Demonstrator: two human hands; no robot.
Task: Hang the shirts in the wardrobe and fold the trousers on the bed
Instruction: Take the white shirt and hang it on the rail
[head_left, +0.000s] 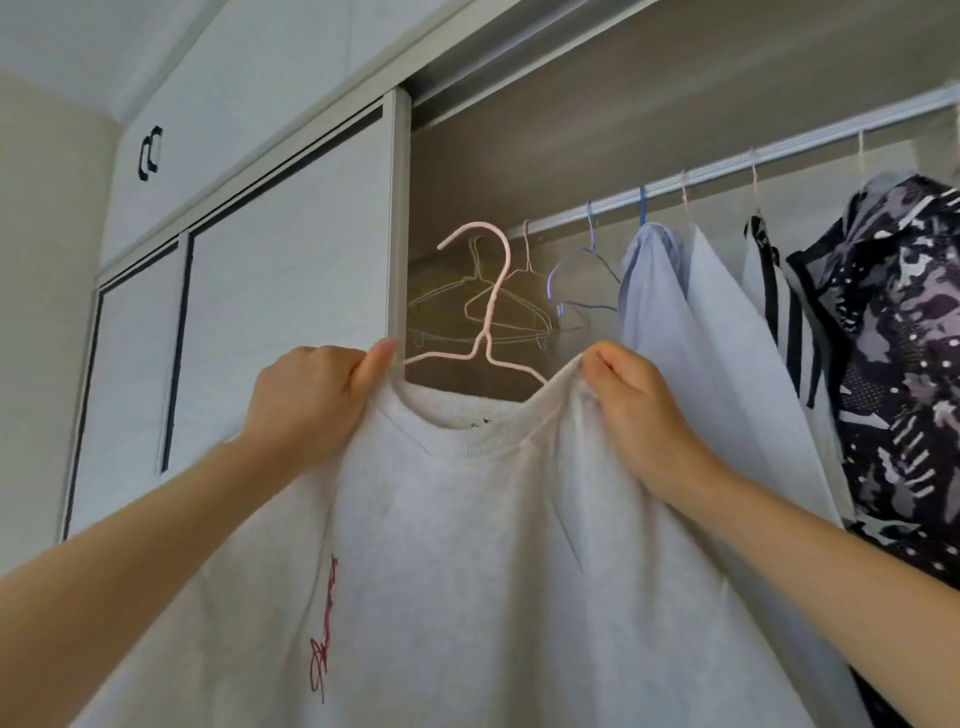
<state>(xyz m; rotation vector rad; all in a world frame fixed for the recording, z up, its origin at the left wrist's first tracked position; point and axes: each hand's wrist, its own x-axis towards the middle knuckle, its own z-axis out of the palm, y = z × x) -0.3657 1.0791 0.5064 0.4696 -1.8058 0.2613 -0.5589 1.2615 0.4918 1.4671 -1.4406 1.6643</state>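
A pale grey sweatshirt (467, 545) with a red scribble print at its lower left hangs in front of me on a pink wire hanger (488, 312). The hanger's hook sticks up free, below and in front of the wardrobe rail (727, 169). My left hand (311, 400) grips the left shoulder of the sweatshirt beside the collar. My right hand (634, 405) pinches the right shoulder, where the hanger's arm goes under the cloth. No trousers or bed are in view.
Several bare wire hangers (519, 306) hang at the rail's left end, behind the pink hook. Further right hang a light blue shirt (649, 291), a white garment (727, 343), a striped one (779, 312) and a dark patterned one (904, 364). A white sliding door (285, 291) stands at the left.
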